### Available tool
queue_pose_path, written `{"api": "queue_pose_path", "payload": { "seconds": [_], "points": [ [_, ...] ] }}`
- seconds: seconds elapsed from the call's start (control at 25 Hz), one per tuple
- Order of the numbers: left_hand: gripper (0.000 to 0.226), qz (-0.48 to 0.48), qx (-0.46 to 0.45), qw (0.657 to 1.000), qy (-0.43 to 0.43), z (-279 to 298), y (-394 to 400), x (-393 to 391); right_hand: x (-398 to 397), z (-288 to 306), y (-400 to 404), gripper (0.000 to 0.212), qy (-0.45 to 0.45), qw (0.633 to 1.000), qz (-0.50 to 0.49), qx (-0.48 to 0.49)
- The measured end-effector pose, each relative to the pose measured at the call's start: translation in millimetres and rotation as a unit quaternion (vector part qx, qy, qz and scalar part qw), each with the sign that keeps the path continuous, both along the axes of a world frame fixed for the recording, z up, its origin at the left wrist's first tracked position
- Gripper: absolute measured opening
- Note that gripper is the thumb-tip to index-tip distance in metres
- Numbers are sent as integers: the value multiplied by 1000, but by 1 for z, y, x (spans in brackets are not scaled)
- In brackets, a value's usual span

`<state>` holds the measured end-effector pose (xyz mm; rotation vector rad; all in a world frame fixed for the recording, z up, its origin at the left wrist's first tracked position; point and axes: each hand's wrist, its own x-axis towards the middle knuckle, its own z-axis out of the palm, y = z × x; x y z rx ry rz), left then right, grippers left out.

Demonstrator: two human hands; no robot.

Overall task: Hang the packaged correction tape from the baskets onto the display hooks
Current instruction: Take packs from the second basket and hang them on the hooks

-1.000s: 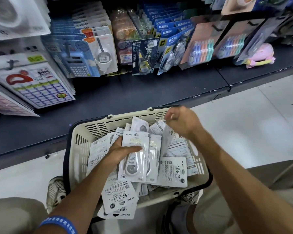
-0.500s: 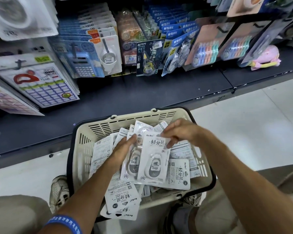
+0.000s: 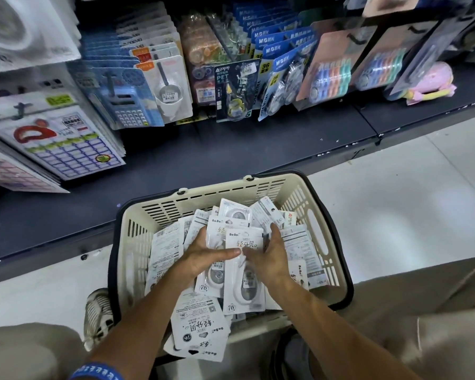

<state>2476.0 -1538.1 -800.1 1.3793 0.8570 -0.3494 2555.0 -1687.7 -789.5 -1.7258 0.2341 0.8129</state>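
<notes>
- The basket [image 3: 192, 204] is cream with slotted walls and a black rim and handle.
- The correction tape packs [image 3: 244, 272] in it are white with black print and grey dispensers showing through clear blisters.
- The shelf [image 3: 176, 165] is dark grey-blue.
- The floor [image 3: 395, 209] is pale grey-white tile.
- The wristband [image 3: 99, 371] is blue with white marks.
- Far left, a hanging card [image 3: 66, 141] shows a blue-and-white grid with a red shape.
- The calculator pack [image 3: 126, 105] is blue.
- The M&G cards [image 3: 280, 58] are blue with white lettering.
- The far right toy [image 3: 433, 80] is pink and yellow.

Blue wristband [image 3: 98, 372], beige trousers [image 3: 25, 352], pale sneaker [image 3: 98, 315]
</notes>
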Motion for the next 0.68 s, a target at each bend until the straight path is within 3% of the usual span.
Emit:
{"api": "queue_pose_path", "payload": {
  "seconds": [0.2,0.32,0.48,0.6,0.68],
  "points": [
    [75,54,25,998,-9,-4,-5,-7,2,-5,13,33,-36,993,31,-107],
    [70,80,9,997,-16,1,-9,-3,-5,-12,18,22,20,999,-33,3],
    [110,37,40,999,1,4,-18,-3,-4,-15,17,38,119,979,-79,148],
    [138,-7,4,999,-31,0,-10,-13,-3,-14,19,55,143,972,-60,176],
    [143,-18,-18,998,-53,-3,-4,-17,-2,-11,19,50,158,970,-56,177]
  ]
}}
